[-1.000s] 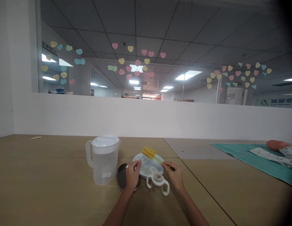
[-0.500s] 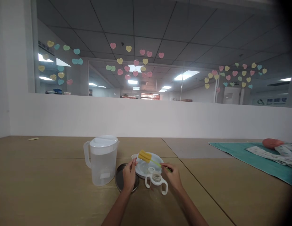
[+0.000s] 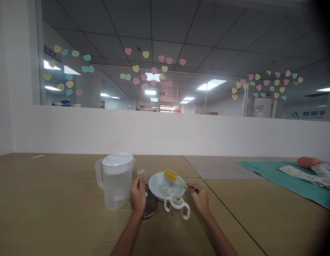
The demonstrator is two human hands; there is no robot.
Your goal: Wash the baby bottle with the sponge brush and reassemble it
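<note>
My right hand [image 3: 199, 196] grips the green handle of a bottle brush. The yellow sponge head [image 3: 170, 175] of that brush is over a white bowl [image 3: 153, 184]. Between the fingertips of my left hand [image 3: 138, 196] is a small pale, translucent round piece [image 3: 140, 172], too small to name surely. Beneath the left hand lies a dark round tray [image 3: 151, 208], partly hidden by it. A clear baby bottle [image 3: 176, 214] with a white two-handled collar stands uncapped in front of the bowl. A small white ring-shaped part [image 3: 171, 192] shows at the bowl's near side.
A lidded translucent pitcher [image 3: 117, 185] with clear liquid stands at the left. On the far right, a teal cloth [image 3: 271, 174] carries a patterned cloth [image 3: 300, 176] and a reddish round object [image 3: 308, 162]. A white wall [image 3: 165, 135] with a window above rises behind the table.
My left hand has moved left, away from the bowl, with the pale round piece. The brush in my right hand has shifted slightly right, its sponge head now apart from the left hand.
</note>
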